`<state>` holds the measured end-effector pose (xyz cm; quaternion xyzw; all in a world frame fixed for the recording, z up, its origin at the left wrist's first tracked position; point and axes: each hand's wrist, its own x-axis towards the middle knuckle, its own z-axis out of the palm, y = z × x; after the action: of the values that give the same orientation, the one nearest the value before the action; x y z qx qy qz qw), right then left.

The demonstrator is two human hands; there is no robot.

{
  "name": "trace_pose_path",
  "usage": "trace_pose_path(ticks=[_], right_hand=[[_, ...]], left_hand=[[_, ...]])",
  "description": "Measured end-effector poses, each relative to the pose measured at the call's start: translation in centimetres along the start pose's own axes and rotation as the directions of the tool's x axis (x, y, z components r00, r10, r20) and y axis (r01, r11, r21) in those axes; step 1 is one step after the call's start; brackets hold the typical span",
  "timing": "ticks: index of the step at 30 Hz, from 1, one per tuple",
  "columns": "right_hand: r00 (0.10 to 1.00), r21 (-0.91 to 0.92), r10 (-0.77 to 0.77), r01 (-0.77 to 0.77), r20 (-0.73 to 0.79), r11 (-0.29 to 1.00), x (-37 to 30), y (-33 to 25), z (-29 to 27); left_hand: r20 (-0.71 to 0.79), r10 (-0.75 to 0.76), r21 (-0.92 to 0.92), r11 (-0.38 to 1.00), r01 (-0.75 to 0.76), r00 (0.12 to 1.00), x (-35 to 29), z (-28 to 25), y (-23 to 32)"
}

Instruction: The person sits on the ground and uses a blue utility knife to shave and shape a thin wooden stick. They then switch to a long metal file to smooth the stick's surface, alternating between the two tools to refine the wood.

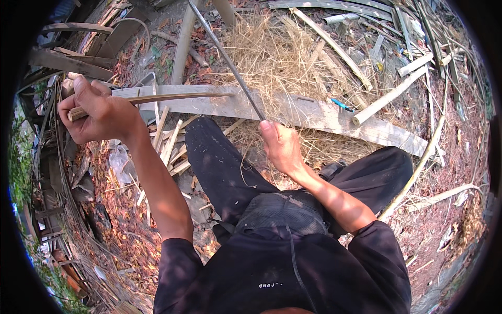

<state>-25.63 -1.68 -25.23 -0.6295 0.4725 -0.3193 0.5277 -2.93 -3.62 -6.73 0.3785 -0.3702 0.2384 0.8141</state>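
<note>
A wooden strip [183, 96] is gripped in the curled left hand [97, 109], its tip over the left half of the plank [324, 116]; a metal rod [225, 55] is clenched in the right hand [281, 147]; held at one end, the strip could be twisted if knocked by the rod.

A wooden plank [387, 133] lies before a seated person [282, 261], shavings [261, 49] heaped behind it, a metal rod [225, 56] in the right hand [282, 147] crossing above; split sticks [170, 144] lie beside the left knee [200, 137], a plastic bag [121, 165] farther left.
</note>
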Motion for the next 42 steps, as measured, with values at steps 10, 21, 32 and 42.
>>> trace_pose_path(ticks=[10,21,32,42], right_hand=[[0.926,-0.310,0.351,-0.296,0.138,0.903,-0.2,9.3,0.6],[0.999,0.006,-0.037,0.037,-0.015,0.999,-0.1,2.4,1.2],[0.961,0.282,0.203,-0.251,0.191,0.926,0.3,3.5,0.3],[0.859,0.177,0.434,-0.488,0.270,0.855,0.1,3.0,0.9]], left_hand=[[0.001,0.129,0.333,0.935,-0.122,0.992,-0.6,1.4,0.2],[-0.034,0.171,0.435,0.889,-0.140,0.985,-1.3,3.1,1.0],[-0.064,0.248,0.539,0.824,-0.176,0.967,-0.6,1.9,0.3],[-0.154,0.281,0.468,0.865,-0.180,0.947,-0.7,2.7,0.3]])
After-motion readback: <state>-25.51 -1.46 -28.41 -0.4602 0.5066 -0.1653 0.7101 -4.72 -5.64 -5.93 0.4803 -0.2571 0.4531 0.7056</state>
